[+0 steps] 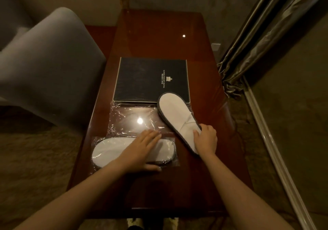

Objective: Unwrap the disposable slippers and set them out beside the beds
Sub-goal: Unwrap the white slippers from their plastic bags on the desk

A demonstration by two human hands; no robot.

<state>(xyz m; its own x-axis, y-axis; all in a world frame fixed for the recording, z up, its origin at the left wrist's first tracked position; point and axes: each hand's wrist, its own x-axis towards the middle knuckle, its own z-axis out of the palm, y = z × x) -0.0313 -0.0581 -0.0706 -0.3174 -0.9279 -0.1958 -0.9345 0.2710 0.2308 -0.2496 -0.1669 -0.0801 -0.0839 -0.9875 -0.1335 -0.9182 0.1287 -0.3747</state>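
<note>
Two bare hands work over a glossy dark wooden table [159, 40], with a grey armchair [44, 66] off at nine o'clock. Nearest the left edge of the table lies a wrapped pair of slippers [106, 152], still sealed in clear plastic and lying crosswise at about seven o'clock from the table's middle. The left hand [142, 150] rests flat on top of this pack, fingers stretched out and spread, thumb along the near edge, pressing rather than gripping. Just beyond it, toward twelve o'clock, an empty clear wrapper [131, 119] lies flat and crumpled, catching a lamp glare. Behind that sits a black hotel folder [142, 77] with gold lettering. To the right, an unwrapped white slipper [174, 112] with a dark rim lies slanted, its heel overlapping the folder's near right corner. The right hand [205, 139] is closed around its toe end at four o'clock, fingers curled over the upper. Curtains [262, 34] hang at two o'clock.
</note>
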